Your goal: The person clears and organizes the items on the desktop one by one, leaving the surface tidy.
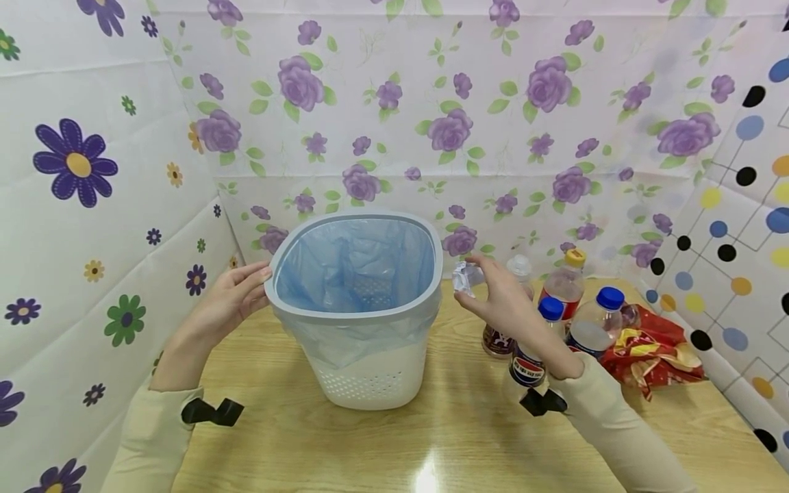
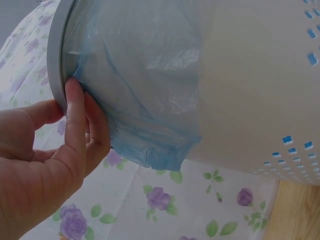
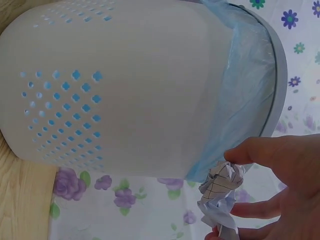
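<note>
Head view: right hand point(image 1: 502, 296) pinches crumpled paper point(image 1: 463, 278) just right of the bin point(image 1: 370, 376), whose left rim point(image 1: 283, 305) the left hand point(image 1: 231, 296) pinches.

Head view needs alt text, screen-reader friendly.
A person's right hand holds crumpled paper beside a white bin with a blue liner; the left hand grips the bin's rim. Plastic bottles and a red wrapper sit at right on a wooden table.
</note>
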`<state>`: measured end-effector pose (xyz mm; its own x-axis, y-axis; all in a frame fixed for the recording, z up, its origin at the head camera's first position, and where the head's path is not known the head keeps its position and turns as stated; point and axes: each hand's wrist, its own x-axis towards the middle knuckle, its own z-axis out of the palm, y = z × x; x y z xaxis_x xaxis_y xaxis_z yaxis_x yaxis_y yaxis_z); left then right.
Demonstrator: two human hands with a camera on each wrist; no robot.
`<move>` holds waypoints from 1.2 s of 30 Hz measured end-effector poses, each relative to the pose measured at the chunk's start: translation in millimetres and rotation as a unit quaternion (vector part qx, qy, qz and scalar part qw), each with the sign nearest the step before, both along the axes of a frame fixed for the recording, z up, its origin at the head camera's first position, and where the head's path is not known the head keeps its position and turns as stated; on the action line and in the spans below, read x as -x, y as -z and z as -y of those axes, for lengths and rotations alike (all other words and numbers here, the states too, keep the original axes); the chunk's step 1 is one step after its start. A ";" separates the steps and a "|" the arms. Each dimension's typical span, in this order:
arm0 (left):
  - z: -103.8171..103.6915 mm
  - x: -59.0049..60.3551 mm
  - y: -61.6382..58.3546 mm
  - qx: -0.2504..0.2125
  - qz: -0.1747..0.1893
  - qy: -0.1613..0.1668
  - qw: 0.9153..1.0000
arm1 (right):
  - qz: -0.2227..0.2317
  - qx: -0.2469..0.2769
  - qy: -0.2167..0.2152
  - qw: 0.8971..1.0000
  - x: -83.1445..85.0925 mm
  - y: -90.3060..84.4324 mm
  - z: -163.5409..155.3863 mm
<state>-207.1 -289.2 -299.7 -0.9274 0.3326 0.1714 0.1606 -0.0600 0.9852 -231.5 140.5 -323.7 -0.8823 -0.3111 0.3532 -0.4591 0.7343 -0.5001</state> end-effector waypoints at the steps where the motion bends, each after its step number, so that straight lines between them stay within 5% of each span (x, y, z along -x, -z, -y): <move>1: -0.1 -0.1 -0.2 -0.001 0.000 0.000 1.000 | 0.000 0.003 0.000 1.000 -0.3 -1.2 0.0; 36: -1.9 -1.6 -1.7 0.006 0.009 -0.003 1.000 | -0.057 0.051 -0.033 0.997 -12.1 -37.8 5.3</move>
